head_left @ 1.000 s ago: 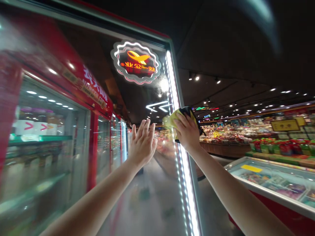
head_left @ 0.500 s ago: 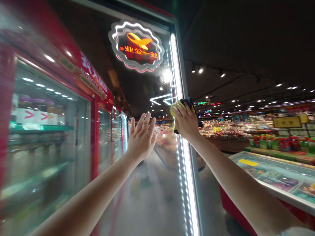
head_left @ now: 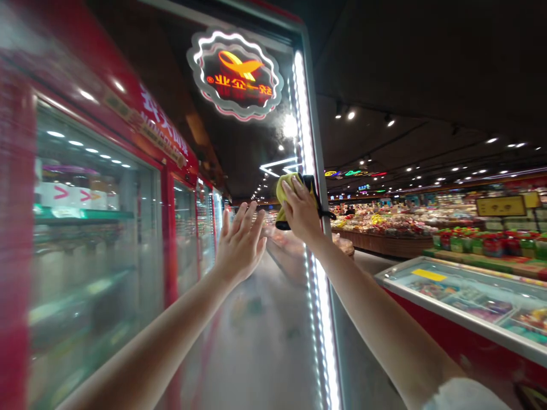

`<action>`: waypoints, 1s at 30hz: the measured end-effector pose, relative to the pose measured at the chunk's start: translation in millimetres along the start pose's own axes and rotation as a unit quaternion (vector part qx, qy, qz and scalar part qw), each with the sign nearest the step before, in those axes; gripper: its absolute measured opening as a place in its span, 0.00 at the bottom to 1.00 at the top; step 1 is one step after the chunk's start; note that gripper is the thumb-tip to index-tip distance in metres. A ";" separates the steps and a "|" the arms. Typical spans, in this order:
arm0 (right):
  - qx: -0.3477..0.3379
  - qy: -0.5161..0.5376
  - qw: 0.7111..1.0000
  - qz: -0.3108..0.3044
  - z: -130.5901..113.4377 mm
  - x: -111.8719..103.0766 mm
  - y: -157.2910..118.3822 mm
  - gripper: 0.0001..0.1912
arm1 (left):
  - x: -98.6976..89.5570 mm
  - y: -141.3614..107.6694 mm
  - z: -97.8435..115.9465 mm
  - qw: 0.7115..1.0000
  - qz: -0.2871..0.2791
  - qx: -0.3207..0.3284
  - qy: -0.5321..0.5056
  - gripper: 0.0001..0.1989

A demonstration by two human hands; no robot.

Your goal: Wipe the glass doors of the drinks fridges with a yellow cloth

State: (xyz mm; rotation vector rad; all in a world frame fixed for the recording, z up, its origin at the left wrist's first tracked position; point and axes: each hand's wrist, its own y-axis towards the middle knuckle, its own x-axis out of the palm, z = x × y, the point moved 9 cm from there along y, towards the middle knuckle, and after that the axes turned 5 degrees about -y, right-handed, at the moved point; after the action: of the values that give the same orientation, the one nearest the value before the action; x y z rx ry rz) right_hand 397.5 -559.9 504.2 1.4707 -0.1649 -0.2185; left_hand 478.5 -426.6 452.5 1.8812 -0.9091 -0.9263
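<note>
- Head view, standing at what looks like a tall glass door (head_left: 260, 347) in a pretty dim supermarket, two bare hands up in front.
- Right hand (head_left: 304, 212) has its fingers spread over a yellow-and-black cloth (head_left: 282, 191), holding it against the door's edge area, right where the LED strip (head_left: 323, 307) runs down. A dark loop pokes out past the frame.
- Left hand (head_left: 240, 244) is raised with its fingers fanned out, back of the hand toward the camera. Can't tell if it's actually touching the glass.
- Surface itself: see-through and shiny, with a hazy bright glow near the strip and a lit scalloped sign (head_left: 235, 74) up top, its lettering reversed from this side.
- Through the glass on the left you get red drink coolers (head_left: 168, 250), lit bottles on shelves, all kinda blurry.
- Over on the right, a red chest freezer (head_left: 482, 356) with a clear top and a yellow label (head_left: 429, 275) near its far side.
- Further back, a curved wood-sided display (head_left: 380, 244) piled with colorful goods, plus a yellow sign board (head_left: 501, 205).
- Ceiling's black, dotted with little spotlights (head_left: 351, 115).
</note>
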 end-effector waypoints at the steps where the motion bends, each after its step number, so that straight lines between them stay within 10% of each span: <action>1: 0.010 -0.001 1.000 -0.002 -4.6 4.8 -12.2 0.28 | -0.4 -1.8 -0.1 1.000 -0.002 0.000 0.000 0.33; 6: 0.018 -0.017 0.999 -0.020 -16.5 11.3 -86.4 0.29 | -7.5 -14.8 -4.5 1.000 -0.012 0.002 0.000 0.34; 13: 0.068 -0.016 0.997 0.023 -11.0 5.0 -20.7 0.26 | -13.5 -20.7 -7.8 1.000 -0.001 -0.010 0.004 0.32; 20: -0.048 -0.031 0.995 -0.081 -37.5 13.6 -99.1 0.27 | -16.8 -42.9 -10.3 1.000 0.007 0.001 0.020 0.35; 25: 0.067 -0.020 0.998 0.003 -9.0 14.4 -48.7 0.29 | -28.5 -56.2 -36.2 0.999 0.020 -0.012 0.022 0.37; 30: 0.005 -0.007 1.000 -0.011 -61.0 29.8 -42.0 0.27 | -38.4 -65.6 -52.2 0.999 0.022 -0.016 0.021 0.37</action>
State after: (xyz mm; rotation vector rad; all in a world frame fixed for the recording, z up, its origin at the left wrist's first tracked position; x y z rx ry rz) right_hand 439.3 -512.0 455.9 1.4812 -0.1607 -0.2456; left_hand 520.5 -349.7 423.9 1.8399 -0.9033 -0.8672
